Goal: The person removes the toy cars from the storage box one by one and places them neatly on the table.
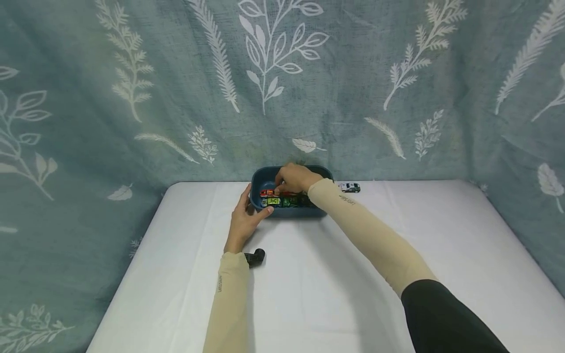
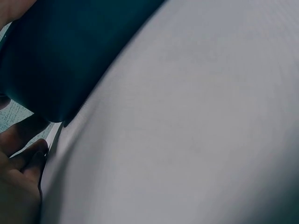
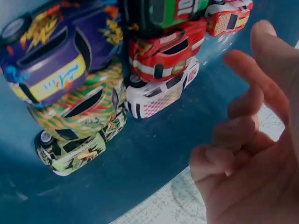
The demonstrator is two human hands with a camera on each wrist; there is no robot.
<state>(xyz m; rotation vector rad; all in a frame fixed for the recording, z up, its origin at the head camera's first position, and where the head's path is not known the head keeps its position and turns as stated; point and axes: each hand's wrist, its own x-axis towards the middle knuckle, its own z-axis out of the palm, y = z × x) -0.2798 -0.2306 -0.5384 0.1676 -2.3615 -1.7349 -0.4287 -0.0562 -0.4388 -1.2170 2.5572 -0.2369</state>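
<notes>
A dark blue plastic bin (image 1: 291, 213) at the table's back edge holds several toy cars. My left hand (image 1: 243, 223) grips its left end, thumb at the front rim and fingers around the side. My right hand (image 1: 296, 177) reaches into the bin from above. In the right wrist view its thumb and index finger are apart with nothing between them, beside a small red-and-white car (image 3: 229, 18). Near it lie a red car (image 3: 168, 49), a white checkered car (image 3: 161, 93), a purple car (image 3: 53, 60) and an orange-green striped car (image 3: 88, 102), some stacked.
A white-and-dark toy car (image 1: 350, 187) stands on the table right of the bin. White cloth covers the table (image 1: 176, 274). A leaf-patterned curtain (image 1: 176, 98) hangs directly behind it. A black device (image 1: 255, 257) is at the left wrist.
</notes>
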